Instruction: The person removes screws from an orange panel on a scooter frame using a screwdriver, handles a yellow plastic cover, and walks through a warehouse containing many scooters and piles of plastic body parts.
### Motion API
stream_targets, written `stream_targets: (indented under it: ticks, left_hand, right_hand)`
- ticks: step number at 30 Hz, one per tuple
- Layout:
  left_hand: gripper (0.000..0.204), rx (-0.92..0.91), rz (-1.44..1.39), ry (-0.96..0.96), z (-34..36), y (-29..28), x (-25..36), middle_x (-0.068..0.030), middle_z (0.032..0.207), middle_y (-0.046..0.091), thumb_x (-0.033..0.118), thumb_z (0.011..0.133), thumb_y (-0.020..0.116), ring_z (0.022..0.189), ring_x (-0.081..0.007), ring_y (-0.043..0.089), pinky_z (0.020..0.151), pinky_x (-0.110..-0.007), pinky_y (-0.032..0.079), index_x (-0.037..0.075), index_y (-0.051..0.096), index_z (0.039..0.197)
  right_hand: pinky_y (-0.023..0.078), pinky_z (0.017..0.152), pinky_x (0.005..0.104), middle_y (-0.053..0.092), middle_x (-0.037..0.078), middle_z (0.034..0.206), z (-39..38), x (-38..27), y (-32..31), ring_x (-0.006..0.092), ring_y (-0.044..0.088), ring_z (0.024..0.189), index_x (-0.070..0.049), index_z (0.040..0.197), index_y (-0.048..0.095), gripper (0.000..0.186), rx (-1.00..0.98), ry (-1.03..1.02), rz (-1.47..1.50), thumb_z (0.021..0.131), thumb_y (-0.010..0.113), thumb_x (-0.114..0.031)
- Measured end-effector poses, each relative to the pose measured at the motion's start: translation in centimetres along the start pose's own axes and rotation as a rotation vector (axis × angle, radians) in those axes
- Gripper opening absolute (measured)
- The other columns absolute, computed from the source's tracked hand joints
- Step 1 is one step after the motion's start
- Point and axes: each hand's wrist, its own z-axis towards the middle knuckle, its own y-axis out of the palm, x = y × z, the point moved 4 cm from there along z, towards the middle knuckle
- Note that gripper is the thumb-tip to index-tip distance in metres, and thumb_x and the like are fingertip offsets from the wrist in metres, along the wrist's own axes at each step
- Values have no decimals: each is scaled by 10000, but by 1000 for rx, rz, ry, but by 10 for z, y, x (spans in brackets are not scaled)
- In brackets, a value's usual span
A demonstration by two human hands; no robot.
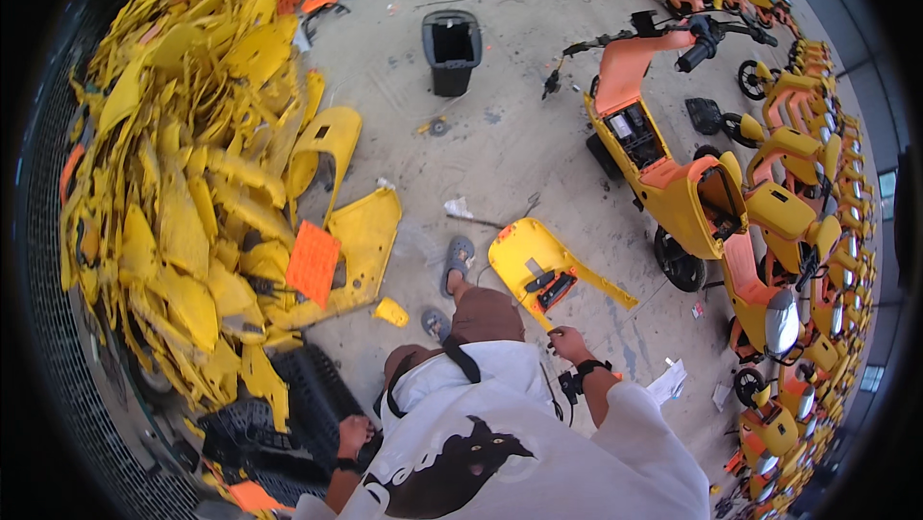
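Note:
My right hand (570,344) is closed at the near end of a yellow scooter body panel (516,253), fingertips pinching its narrow strip. The panel is forked, with a second long strip reaching out to the right. Black parts (551,286) and a bit of orange lie between its two strips. My left hand (355,434) hangs low on the left with its fingers curled, beside a black plastic crate (312,390). Whatever those fingers hold, if anything, is hidden.
A big heap of yellow panels (183,222) fills the left, with an orange panel (313,262) at its edge. A black bin (451,51) stands ahead. A partly stripped scooter (683,193) stands at right, before rows of others. Scraps litter the concrete floor.

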Motion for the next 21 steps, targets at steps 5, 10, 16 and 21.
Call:
stream_targets:
  ticks: [5, 10, 16, 21]
  left_hand:
    - [193, 68, 85, -62, 19, -25, 63, -91, 687, 658, 176, 917, 559, 521, -160, 592, 442, -296, 460, 12, 622, 835]
    - [152, 88, -205, -273, 69, -39, 100, -117, 728, 684, 110, 815, 605, 570, -218, 652, 544, -339, 537, 9, 635, 705]
    - [138, -90, 168, -230, 171, -71, 125, -87, 788, 635, 148, 902, 592, 707, -206, 626, 606, -355, 515, 11, 589, 918]
    - [294, -259, 410, -170, 254, -78, 147, -81, 922, 618, 192, 934, 575, 803, -247, 600, 628, -414, 505, 7, 528, 1158]
  right_hand:
    - [560, 636, 320, 728, 112, 810, 75, -74, 1, 201, 698, 634, -29, 1058, 691, 321, -35, -103, -58, 879, 514, -228]
    - [533, 832, 383, 710, 169, 941, 169, -131, 7, 293, 691, 854, -57, 1058, 699, 366, 4, -198, -332, 858, 514, -302]
    - [469, 950, 458, 652, 185, 1142, 275, -160, 41, 375, 598, 1091, -96, 1145, 659, 410, -28, -37, -427, 853, 486, -326]
    - [349, 1059, 508, 522, 122, 1383, 420, -134, 83, 272, 453, 1318, -87, 1336, 519, 546, 35, 30, -592, 839, 527, -311]
